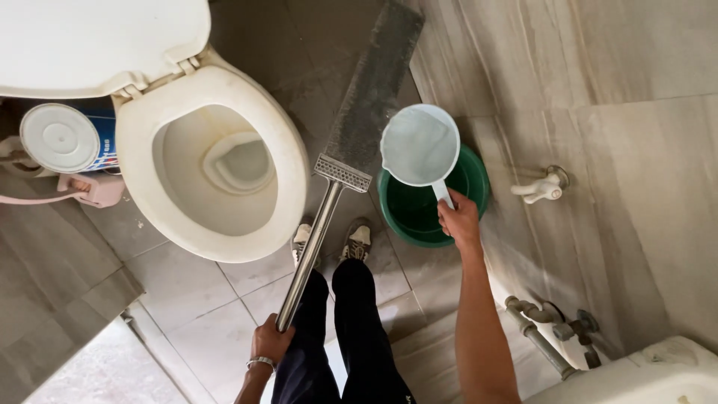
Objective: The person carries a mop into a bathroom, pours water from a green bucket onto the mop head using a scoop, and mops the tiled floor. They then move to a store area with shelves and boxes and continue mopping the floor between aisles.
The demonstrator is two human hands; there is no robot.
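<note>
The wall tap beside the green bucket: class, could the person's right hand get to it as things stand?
Probably yes. The wall tap sits just right of the green bucket, with open wall between, but the right hand is shut on the white dipper, so it isn't free to turn it.

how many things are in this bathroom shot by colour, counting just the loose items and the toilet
white: 3 - toilet, water scoop, lidded tub
green: 1 - bucket
grey/silver: 1 - long-handled floor brush
pink: 1 - slipper
total: 6
</note>
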